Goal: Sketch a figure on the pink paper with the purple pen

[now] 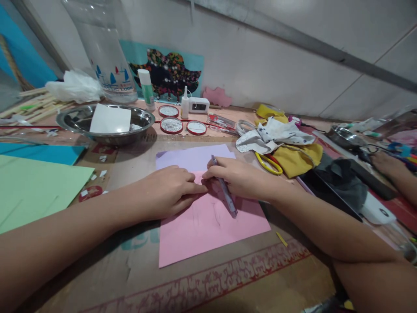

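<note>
A sheet of pink paper (pixel 208 237) lies on the cardboard-covered table, overlapping a lilac sheet (pixel 198 155) behind it. Faint pencil-like lines show on the pink sheet. My left hand (pixel 172 189) rests flat across the left part of the pink paper, index finger stretched toward my right hand. In my right hand (pixel 233 176) is a slim purplish pen (pixel 226 195), gripped with its upper end slanting toward me. The pen's writing end and the fingertips near it are partly hidden, so I cannot tell whether the tip touches the paper.
A metal bowl (pixel 110 137) holding a white card (pixel 110 119) stands at the back left. Green paper (pixel 39 187) lies left. Behind are a glue stick (pixel 146 89), small red-rimmed dishes (pixel 171 126) and fabric scraps (pixel 276 134) over yellow-handled scissors (pixel 269 164). Another person's hand (pixel 389 167) appears far right.
</note>
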Demonstrator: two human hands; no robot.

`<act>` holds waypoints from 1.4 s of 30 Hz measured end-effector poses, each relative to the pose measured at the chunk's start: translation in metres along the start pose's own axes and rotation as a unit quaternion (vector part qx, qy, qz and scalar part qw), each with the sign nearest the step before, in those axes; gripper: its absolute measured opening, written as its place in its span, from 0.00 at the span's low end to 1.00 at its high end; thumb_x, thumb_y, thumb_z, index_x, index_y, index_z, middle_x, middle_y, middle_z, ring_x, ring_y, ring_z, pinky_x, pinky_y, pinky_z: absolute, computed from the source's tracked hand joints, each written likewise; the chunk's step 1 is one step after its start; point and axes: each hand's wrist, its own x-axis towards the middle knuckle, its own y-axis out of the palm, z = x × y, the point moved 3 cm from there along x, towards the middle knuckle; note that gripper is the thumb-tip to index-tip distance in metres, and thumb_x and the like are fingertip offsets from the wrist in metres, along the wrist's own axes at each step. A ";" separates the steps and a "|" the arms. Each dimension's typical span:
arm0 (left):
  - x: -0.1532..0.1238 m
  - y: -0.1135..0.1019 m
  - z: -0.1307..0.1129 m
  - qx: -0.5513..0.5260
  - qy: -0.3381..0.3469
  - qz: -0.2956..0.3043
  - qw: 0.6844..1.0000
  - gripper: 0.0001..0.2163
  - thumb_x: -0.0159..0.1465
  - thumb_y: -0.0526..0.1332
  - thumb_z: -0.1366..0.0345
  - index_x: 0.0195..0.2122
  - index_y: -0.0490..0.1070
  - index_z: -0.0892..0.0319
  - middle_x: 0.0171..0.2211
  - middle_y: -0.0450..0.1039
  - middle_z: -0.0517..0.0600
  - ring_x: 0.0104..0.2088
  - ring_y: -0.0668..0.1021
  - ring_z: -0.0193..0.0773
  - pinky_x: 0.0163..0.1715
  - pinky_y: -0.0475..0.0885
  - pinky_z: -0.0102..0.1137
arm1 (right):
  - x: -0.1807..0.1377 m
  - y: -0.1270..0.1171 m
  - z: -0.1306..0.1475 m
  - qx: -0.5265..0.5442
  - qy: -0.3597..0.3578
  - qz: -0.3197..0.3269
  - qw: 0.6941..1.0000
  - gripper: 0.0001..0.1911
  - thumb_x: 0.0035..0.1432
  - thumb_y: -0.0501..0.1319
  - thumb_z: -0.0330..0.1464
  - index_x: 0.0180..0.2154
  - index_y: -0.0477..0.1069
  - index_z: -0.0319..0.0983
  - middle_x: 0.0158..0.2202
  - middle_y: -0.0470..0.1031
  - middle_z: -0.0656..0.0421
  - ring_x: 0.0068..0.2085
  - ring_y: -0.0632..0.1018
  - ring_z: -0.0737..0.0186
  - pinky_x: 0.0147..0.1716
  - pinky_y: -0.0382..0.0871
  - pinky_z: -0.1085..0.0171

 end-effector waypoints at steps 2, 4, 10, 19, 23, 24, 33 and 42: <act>0.000 0.001 0.000 -0.002 -0.001 0.002 1.000 0.15 0.76 0.54 0.63 0.51 0.81 0.53 0.34 0.79 0.52 0.34 0.78 0.43 0.34 0.66 0.36 | -0.001 -0.001 0.001 -0.002 -0.001 0.013 1.000 0.17 0.64 0.59 0.21 0.49 0.78 0.41 0.44 0.76 0.55 0.42 0.76 0.60 0.40 0.67 0.64; 0.000 0.001 0.000 -0.001 -0.003 0.005 1.000 0.14 0.76 0.55 0.64 0.51 0.81 0.53 0.33 0.79 0.52 0.34 0.78 0.43 0.34 0.66 0.36 | -0.001 -0.002 0.003 0.002 0.001 0.029 1.000 0.16 0.64 0.59 0.22 0.49 0.78 0.42 0.43 0.76 0.56 0.41 0.76 0.60 0.39 0.66 0.64; 0.000 -0.001 -0.001 -0.002 0.001 0.008 1.000 0.15 0.76 0.54 0.63 0.48 0.82 0.53 0.34 0.80 0.52 0.34 0.78 0.42 0.34 0.67 0.36 | -0.001 0.003 0.003 -0.005 -0.019 0.002 1.000 0.14 0.67 0.56 0.22 0.48 0.77 0.39 0.43 0.75 0.54 0.42 0.75 0.59 0.41 0.66 0.63; 0.000 0.000 0.000 0.005 -0.001 0.009 1.000 0.16 0.75 0.54 0.64 0.53 0.81 0.53 0.34 0.80 0.52 0.35 0.78 0.43 0.34 0.67 0.36 | -0.001 0.002 0.001 0.011 -0.002 0.020 1.000 0.14 0.66 0.58 0.22 0.48 0.78 0.39 0.43 0.76 0.54 0.41 0.76 0.59 0.40 0.66 0.63; 0.000 -0.001 0.000 0.003 0.006 0.005 1.000 0.15 0.76 0.54 0.64 0.51 0.82 0.53 0.35 0.80 0.52 0.34 0.78 0.43 0.34 0.67 0.36 | 0.001 0.005 0.001 0.007 -0.009 -0.007 1.000 0.15 0.65 0.57 0.22 0.48 0.77 0.39 0.45 0.75 0.54 0.43 0.75 0.59 0.42 0.67 0.62; 0.000 -0.001 -0.001 0.002 0.005 0.005 1.000 0.15 0.76 0.54 0.64 0.51 0.82 0.53 0.34 0.79 0.52 0.34 0.77 0.43 0.34 0.67 0.35 | 0.001 0.004 0.001 0.015 -0.003 -0.008 1.000 0.14 0.65 0.58 0.22 0.48 0.77 0.39 0.45 0.75 0.54 0.42 0.75 0.59 0.42 0.67 0.63; 0.001 -0.002 -0.001 0.001 0.015 0.004 1.000 0.15 0.74 0.54 0.67 0.51 0.81 0.53 0.35 0.80 0.52 0.34 0.77 0.43 0.34 0.67 0.36 | 0.003 0.011 -0.003 0.034 0.020 -0.011 0.999 0.14 0.64 0.60 0.24 0.49 0.77 0.40 0.45 0.75 0.54 0.42 0.75 0.59 0.41 0.66 0.63; 0.001 -0.003 -0.001 0.005 0.011 -0.001 1.000 0.16 0.75 0.54 0.65 0.54 0.80 0.52 0.34 0.80 0.52 0.33 0.76 0.42 0.32 0.65 0.35 | 0.005 0.006 -0.005 0.081 0.025 -0.002 0.996 0.10 0.64 0.62 0.26 0.46 0.77 0.40 0.43 0.76 0.55 0.41 0.76 0.59 0.40 0.67 0.63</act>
